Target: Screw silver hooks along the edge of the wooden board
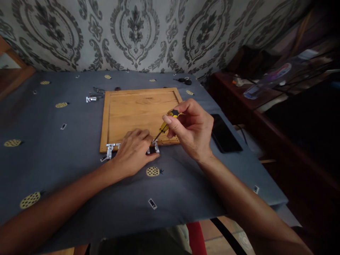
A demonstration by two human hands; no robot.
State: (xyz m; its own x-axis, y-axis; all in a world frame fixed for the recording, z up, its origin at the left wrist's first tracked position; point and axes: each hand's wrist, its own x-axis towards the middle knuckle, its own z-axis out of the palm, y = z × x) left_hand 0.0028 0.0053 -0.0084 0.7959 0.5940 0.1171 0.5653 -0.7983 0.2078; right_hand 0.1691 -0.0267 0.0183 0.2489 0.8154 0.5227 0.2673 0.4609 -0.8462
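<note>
A wooden cabinet door with a raised frame lies flat on the cloth-covered table. My right hand grips a yellow and black screwdriver, tilted so that its tip meets a metal hinge on the door's near edge. Beside that tip, my left hand rests on the door with fingers curled and the thumb against the hinge, covering part of it. Further left on the same edge sits a second metal hinge. The screw under the tip is too small to make out.
Another hinge lies left of the door. Black-handled scissors are behind it at the right. A dark phone lies right of my right hand. A plastic bottle stands on a dark red surface at the right.
</note>
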